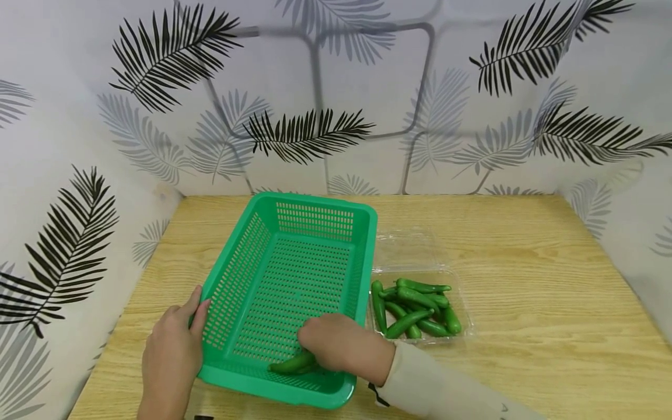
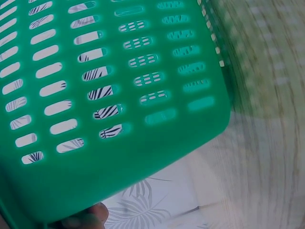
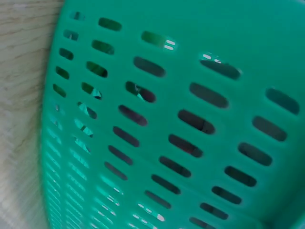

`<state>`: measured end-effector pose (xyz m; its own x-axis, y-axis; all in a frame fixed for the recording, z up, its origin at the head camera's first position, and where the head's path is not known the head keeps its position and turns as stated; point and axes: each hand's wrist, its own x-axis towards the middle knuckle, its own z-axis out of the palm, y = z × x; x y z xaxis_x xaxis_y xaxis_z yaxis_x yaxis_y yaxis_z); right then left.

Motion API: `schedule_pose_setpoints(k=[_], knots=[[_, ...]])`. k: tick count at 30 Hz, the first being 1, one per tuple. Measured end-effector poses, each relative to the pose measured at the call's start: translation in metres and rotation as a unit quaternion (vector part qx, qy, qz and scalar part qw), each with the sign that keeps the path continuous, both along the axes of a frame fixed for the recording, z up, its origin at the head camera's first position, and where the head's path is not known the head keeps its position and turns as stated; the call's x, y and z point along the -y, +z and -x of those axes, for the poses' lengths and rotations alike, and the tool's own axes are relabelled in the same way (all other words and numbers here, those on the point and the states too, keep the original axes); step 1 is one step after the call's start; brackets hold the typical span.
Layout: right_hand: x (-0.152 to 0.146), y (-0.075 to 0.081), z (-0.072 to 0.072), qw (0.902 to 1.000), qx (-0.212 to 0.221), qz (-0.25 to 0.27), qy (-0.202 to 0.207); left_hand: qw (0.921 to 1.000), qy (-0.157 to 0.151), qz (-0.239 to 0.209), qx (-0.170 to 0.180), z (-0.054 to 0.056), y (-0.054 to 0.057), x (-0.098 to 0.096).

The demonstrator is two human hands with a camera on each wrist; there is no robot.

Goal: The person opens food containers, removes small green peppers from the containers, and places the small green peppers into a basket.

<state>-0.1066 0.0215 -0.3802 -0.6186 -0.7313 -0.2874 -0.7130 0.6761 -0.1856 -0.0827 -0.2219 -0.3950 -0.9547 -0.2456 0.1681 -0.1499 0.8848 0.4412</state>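
Sleeve (image 1: 451, 379) foremost, right hand (image 1: 343, 347) inside the green basket (image 1: 363, 256)!
Pepper (image 1: 290, 366) juts leftward beneath it, lying crosswise; fingers hidden, can't tell grip; left hand (image 1: 173, 347) clasps rim (image 1: 262, 387).

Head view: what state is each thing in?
Green basket: open side up, rim held
Clear container: open, lid back
Peppers in container: whole, piled
Peppers in basket: partly hidden
Left hand: gripping basket rim
Right hand: inside basket, grip hidden
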Motion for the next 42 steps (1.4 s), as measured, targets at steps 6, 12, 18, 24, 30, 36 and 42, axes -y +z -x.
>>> schedule_pose_setpoints(k=[6,12,18,24,30,36,42], knots=[[0.001,-0.005,0.0,0.9994,-0.032,-0.01,0.006,1.0,0.002,0.0,0.006,0.0,0.0,0.001],[0.0,-0.003,-0.001,0.9986,-0.051,-0.012,0.008,0.9998,0.004,-0.002,0.017,-0.001,-0.001,0.001],[-0.015,0.012,-0.002,0.9904,-0.12,0.064,0.025,1.0,0.001,0.005,0.001,-0.002,-0.002,0.0],[-0.046,0.029,-0.003,0.9643,-0.18,0.193,0.019,0.9995,-0.004,0.011,-0.03,-0.001,0.001,0.002],[-0.083,0.033,-0.005,0.9336,-0.226,0.278,-0.005,0.9999,-0.002,0.001,0.016,-0.003,0.0,0.001],[-0.117,0.026,0.004,0.9293,-0.24,0.272,-0.069,1.0,-0.003,-0.006,0.004,-0.002,-0.002,-0.002],[-0.153,0.011,0.012,0.9412,-0.232,0.21,-0.128,0.9999,-0.002,0.0,-0.012,0.0,-0.001,-0.001]])
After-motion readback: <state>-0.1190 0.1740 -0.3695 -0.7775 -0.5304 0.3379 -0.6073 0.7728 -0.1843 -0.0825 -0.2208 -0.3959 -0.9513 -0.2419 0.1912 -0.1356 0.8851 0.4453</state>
